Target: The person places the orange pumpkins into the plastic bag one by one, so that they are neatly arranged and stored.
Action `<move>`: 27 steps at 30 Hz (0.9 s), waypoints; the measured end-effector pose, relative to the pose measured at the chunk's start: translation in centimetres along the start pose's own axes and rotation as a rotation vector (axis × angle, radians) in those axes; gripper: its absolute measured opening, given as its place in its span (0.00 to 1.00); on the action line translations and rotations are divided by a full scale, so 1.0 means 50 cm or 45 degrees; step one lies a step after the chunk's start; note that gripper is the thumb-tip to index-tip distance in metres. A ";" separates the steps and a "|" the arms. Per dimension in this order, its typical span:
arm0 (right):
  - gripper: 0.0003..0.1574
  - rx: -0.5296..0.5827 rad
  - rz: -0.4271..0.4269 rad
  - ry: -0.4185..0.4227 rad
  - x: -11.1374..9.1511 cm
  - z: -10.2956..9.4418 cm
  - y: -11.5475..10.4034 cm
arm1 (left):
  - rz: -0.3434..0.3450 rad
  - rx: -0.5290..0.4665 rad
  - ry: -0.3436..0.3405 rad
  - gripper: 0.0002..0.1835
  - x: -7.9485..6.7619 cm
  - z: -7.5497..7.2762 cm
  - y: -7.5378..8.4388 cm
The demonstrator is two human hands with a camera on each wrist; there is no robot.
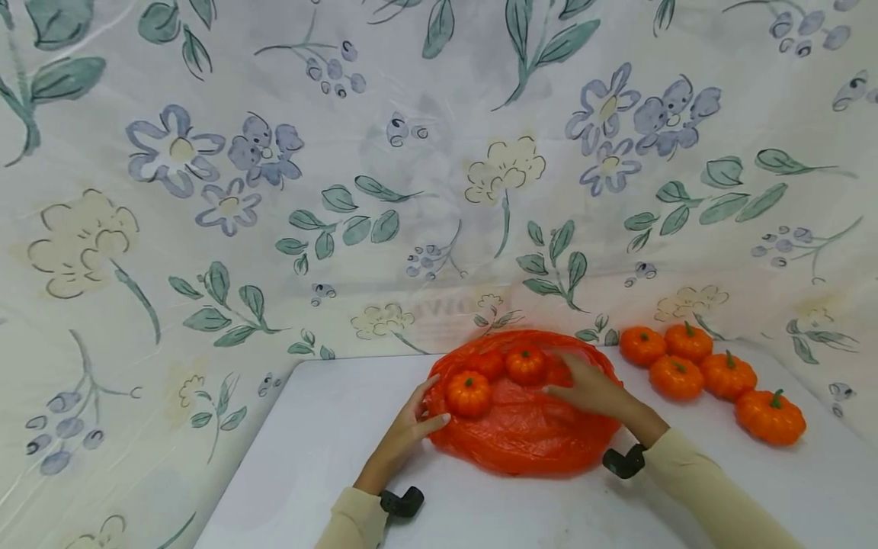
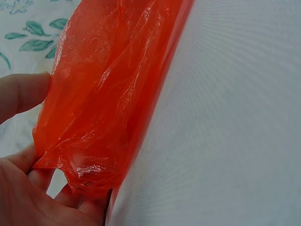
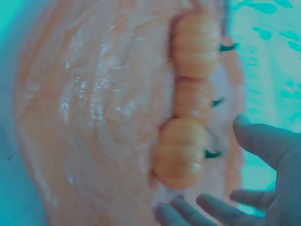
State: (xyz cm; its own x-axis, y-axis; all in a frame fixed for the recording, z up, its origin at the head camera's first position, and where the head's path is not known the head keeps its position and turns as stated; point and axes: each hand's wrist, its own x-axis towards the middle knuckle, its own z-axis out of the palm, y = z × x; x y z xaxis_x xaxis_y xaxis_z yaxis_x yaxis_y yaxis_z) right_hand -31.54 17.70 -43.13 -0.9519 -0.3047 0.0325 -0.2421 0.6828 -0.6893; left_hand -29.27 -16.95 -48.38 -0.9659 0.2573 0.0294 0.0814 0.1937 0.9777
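Note:
A red plastic bag [image 1: 521,442] lies spread on the white table, its rim bunched up. Three small orange pumpkins with green stems rest on it: a front-left pumpkin [image 1: 469,394], a right-hand pumpkin [image 1: 526,364] and a partly hidden one [image 1: 488,364] behind. In the right wrist view, a pumpkin [image 3: 181,153] is nearest the fingers. My left hand [image 1: 411,423] touches the bag's left edge; the left wrist view shows thumb and fingers apart, some fingers under the plastic [image 2: 99,108]. Over the bag's right side, my right hand [image 1: 586,385] has its fingers spread, with nothing visibly held.
Several more orange pumpkins [image 1: 677,378] stand in a group on the table right of the bag, the nearest pumpkin [image 1: 770,418] by the right side. A floral sheet [image 1: 439,191] hangs behind the white table [image 1: 288,450].

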 end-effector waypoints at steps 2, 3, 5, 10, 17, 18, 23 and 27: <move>0.47 0.039 0.000 0.010 -0.026 -0.015 -0.003 | 0.001 0.002 0.011 0.39 0.001 0.001 0.000; 0.47 0.055 -0.004 0.015 -0.040 -0.022 -0.003 | 0.001 0.005 0.014 0.39 0.001 0.001 0.001; 0.45 0.096 0.002 0.040 -0.068 -0.036 0.003 | 0.003 0.015 0.017 0.39 0.002 0.002 0.002; 0.41 0.095 0.010 0.161 -0.130 -0.072 0.029 | 0.005 0.038 0.018 0.39 0.000 0.000 0.007; 0.39 -0.067 0.038 0.375 -0.200 -0.131 0.057 | -0.010 0.034 0.022 0.39 -0.001 -0.002 0.003; 0.39 -0.085 0.035 0.403 -0.210 -0.140 0.062 | -0.010 0.034 0.014 0.39 -0.002 -0.002 0.002; 0.43 -0.143 0.083 0.487 -0.254 -0.187 0.093 | -0.009 0.051 0.016 0.39 -0.002 0.002 0.002; 0.49 -0.211 0.225 0.568 -0.278 -0.224 0.131 | -0.010 0.047 0.014 0.39 -0.001 0.003 0.001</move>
State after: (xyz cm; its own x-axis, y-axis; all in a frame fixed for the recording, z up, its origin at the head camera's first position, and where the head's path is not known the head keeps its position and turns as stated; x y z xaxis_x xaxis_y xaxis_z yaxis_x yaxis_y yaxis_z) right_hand -22.03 33.86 -39.99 -0.9598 0.1139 0.2565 -0.0619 0.8055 -0.5893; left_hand -29.19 -16.83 -48.35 -0.9691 0.2453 0.0246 0.0830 0.2306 0.9695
